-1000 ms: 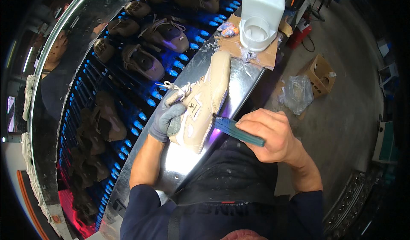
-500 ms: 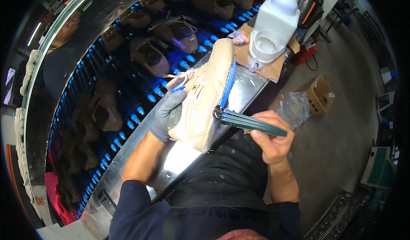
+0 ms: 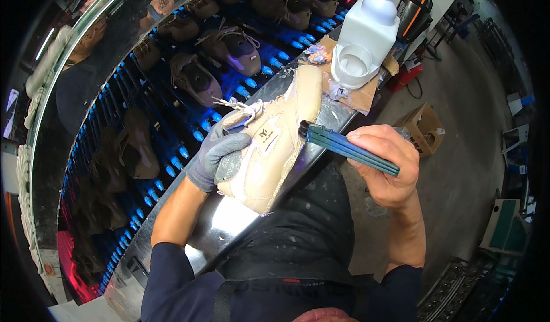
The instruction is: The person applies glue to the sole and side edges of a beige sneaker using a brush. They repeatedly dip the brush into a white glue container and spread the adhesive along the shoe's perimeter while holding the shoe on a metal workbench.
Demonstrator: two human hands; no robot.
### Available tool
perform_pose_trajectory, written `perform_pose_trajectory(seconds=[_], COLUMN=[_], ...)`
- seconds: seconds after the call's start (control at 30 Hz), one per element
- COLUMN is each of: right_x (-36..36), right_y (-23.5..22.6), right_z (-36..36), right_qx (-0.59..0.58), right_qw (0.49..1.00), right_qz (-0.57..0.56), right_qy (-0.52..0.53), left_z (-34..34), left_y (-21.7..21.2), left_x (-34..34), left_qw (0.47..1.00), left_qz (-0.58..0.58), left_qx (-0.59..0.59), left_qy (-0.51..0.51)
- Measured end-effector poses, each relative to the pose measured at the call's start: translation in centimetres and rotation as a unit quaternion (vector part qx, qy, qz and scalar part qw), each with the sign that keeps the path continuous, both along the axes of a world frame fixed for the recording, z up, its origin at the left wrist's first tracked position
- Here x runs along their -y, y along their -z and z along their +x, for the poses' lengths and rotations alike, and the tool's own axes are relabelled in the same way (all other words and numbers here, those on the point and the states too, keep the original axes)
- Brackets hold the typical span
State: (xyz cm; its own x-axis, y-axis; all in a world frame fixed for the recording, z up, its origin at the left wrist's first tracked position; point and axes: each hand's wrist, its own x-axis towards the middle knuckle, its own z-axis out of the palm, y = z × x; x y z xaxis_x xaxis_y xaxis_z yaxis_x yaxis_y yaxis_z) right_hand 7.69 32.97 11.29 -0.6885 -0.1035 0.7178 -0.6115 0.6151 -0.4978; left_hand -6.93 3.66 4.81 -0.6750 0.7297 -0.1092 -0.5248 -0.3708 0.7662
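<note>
A beige lace-up shoe upper (image 3: 272,144) is tilted on its side above the metal ledge, its toe pointing away from me. My left hand (image 3: 220,156), in a grey glove, grips it around the collar and heel. Bare-skinned, my right hand (image 3: 387,162) is closed on the blue-green handle of a brush (image 3: 349,148). The brush's dark bristles (image 3: 303,128) meet the shoe's lower edge at about mid-length. The underside of the shoe is mostly turned out of sight.
Beyond the metal ledge (image 3: 229,222), several shoes (image 3: 232,50) lie on a dark rack with blue-lit rollers. A white bottle (image 3: 366,36) stands on cardboard (image 3: 364,96) at the far right, beside a black flask (image 3: 413,12). An open carton (image 3: 424,128) sits on the floor.
The shoe has rolled, so the blue-lit strip along its bottom edge no longer shows. My right hand and brush have shifted right and up, with the bristles now nearer the toe.
</note>
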Motion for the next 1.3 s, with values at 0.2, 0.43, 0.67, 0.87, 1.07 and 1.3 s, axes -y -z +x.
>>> perform_pose_trajectory(seconds=[0.2, 0.43, 0.67, 0.87, 1.07, 1.3], right_x=[0.8, 2.2, 2.1, 3.0, 3.5, 3.8], right_y=[1.2, 2.1, 2.4, 2.8, 2.5, 2.4], right_z=[0.8, 2.0, 1.9, 2.3, 2.6, 2.1], right_qx=[0.019, 0.045, 0.039, 0.074, 0.073, 0.045], right_qw=[1.0, 0.996, 0.995, 0.989, 0.992, 0.996], right_qz=[-0.004, -0.069, -0.092, -0.126, -0.103, -0.069], right_qy=[-0.012, -0.036, 0.03, 0.002, 0.003, -0.024], left_z=[0.1, -0.2, -0.6, -0.4, -0.6, -0.9], left_y=[-0.1, 0.5, 0.8, 0.3, -0.6, -0.7], left_x=[0.1, -0.1, -0.3, -0.5, -1.3, -1.5], left_qw=[1.0, 1.0, 0.999, 1.0, 1.0, 0.998], left_qz=[0.007, 0.018, 0.038, 0.023, 0.0, -0.031], left_qx=[0.012, 0.017, 0.009, 0.007, -0.024, -0.044], left_qy=[0.004, -0.013, -0.001, -0.021, -0.012, -0.037])
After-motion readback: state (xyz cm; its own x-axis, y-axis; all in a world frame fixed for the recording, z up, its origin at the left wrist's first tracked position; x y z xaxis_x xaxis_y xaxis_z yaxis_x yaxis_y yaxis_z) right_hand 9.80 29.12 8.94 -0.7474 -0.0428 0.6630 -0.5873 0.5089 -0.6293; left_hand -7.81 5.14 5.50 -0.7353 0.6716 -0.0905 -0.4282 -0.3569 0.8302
